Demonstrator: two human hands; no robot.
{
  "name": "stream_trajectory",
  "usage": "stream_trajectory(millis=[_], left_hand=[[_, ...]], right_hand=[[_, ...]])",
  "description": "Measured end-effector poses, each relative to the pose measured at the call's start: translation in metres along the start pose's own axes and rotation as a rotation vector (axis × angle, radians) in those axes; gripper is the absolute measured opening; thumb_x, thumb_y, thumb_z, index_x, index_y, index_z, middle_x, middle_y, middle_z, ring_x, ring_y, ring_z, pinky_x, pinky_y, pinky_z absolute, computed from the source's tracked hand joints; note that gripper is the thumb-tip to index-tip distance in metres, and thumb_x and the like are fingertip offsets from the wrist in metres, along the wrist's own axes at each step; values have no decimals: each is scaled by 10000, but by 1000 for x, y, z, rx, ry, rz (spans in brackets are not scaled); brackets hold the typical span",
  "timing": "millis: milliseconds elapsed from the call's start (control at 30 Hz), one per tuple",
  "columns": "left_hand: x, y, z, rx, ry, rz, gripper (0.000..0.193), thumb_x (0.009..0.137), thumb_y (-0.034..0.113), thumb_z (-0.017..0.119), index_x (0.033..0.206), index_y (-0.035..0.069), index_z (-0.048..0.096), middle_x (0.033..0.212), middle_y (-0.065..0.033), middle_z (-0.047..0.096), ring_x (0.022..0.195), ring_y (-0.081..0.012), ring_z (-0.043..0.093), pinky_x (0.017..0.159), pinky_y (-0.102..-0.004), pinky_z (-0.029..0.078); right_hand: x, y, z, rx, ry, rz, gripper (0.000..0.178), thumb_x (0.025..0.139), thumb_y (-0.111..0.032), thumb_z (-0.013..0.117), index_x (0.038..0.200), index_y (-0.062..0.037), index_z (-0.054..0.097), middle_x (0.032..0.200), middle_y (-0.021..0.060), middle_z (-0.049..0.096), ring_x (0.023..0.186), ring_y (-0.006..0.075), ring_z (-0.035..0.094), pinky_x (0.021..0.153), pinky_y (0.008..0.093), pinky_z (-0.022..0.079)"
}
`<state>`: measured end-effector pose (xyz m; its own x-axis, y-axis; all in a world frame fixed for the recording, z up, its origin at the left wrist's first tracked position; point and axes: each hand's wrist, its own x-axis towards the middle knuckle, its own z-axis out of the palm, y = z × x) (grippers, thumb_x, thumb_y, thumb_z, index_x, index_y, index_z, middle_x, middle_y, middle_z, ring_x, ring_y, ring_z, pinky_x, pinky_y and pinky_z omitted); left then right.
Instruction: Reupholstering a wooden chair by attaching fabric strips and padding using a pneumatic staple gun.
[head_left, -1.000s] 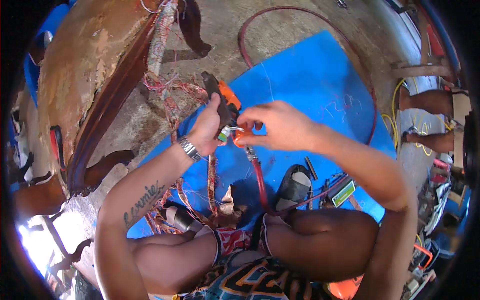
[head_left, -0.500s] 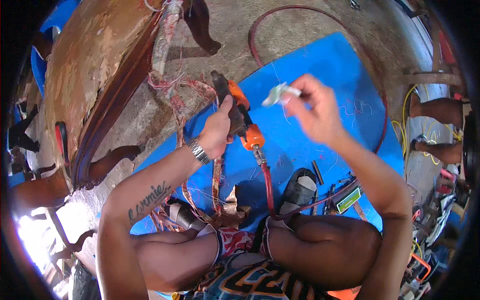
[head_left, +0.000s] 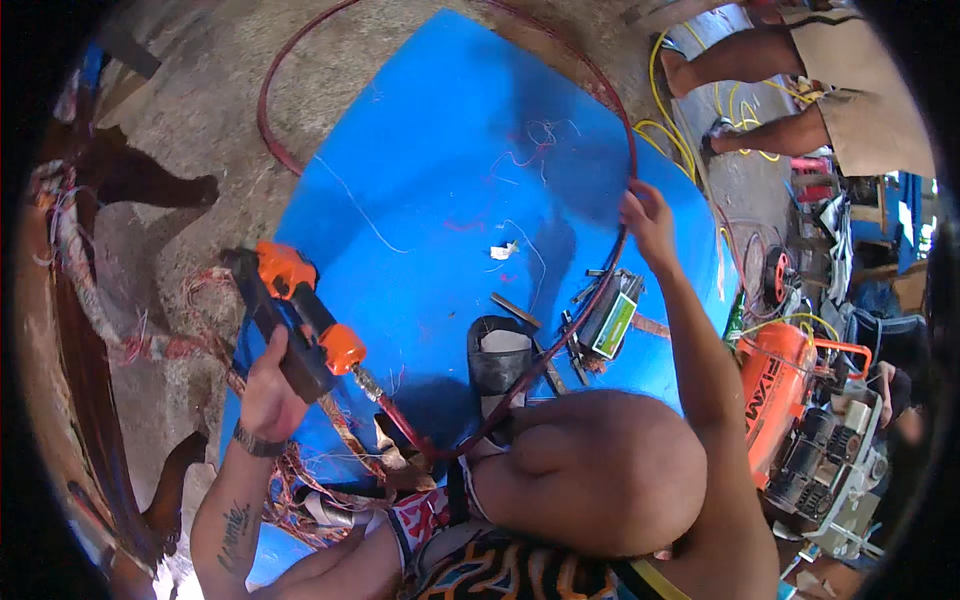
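My left hand (head_left: 268,392) grips the handle of a black and orange pneumatic nail gun (head_left: 296,316) held over the left edge of a blue board (head_left: 450,150). A dark red air hose (head_left: 560,340) runs from the gun's base across the board and loops far around it. My right hand (head_left: 648,218) is stretched out to the board's right edge and closes on that hose. My bare knee (head_left: 590,470) sits in the foreground.
A black sandal (head_left: 497,362), a small box of fasteners (head_left: 612,318) and metal strips lie on the board. An orange air compressor (head_left: 790,400) stands at right. Another person's legs (head_left: 770,90) and yellow hose (head_left: 690,130) are at upper right. Worn furniture frame with frayed webbing (head_left: 90,290) at left.
My right hand left the gun, lifted a small white piece, then reached out right to the hose. The gun dropped lower left with my left hand. View swung right.
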<state>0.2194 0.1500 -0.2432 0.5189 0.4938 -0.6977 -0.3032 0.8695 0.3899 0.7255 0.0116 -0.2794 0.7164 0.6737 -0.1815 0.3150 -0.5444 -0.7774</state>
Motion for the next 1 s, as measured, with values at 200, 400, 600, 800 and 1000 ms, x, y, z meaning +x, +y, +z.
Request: stream_trajectory(millis=[200, 400, 600, 800, 1000], left_hand=[[8, -5, -4, 47, 18, 31, 350, 933, 366, 463, 1184, 124, 498, 999, -25, 593, 926, -172, 582, 741, -317, 496], [16, -3, -2, -73, -30, 15, 395, 947, 417, 422, 1239, 153, 459, 1039, -18, 581, 930, -175, 572, 744, -314, 494], [12, -17, -10, 249, -1, 64, 539, 927, 533, 374, 1289, 137, 423, 1092, -33, 556, 905, -167, 569, 745, -322, 490], [15, -3, -8, 81, -106, -34, 591, 912, 572, 369, 1263, 103, 447, 1035, -44, 571, 886, -152, 562, 727, -318, 481], [7, -8, -19, 85, 0, -29, 491, 933, 392, 455, 1316, 90, 394, 1113, -72, 543, 960, -167, 546, 797, -321, 455]], right_hand=[[-77, 94, -39, -193, 333, 165, 368, 860, -232, 618, 1144, -11, 539, 929, 130, 623, 782, 176, 601, 660, 296, 489], [-130, 144, -33, -481, 372, 153, 405, 887, -285, 572, 1175, -4, 522, 1003, 163, 605, 917, 236, 577, 782, 344, 459], [-172, 189, -28, -15, 139, 447, 417, 936, -332, 485, 1172, 10, 521, 1018, 141, 598, 908, 198, 575, 811, 325, 455], [-147, 157, -53, -251, 314, 325, 378, 895, -303, 556, 1107, 10, 564, 984, 162, 643, 855, 231, 631, 748, 331, 491], [-95, 123, -48, -282, 243, 255, 304, 864, -245, 606, 1066, -18, 598, 944, 124, 641, 813, 179, 612, 666, 298, 498]])
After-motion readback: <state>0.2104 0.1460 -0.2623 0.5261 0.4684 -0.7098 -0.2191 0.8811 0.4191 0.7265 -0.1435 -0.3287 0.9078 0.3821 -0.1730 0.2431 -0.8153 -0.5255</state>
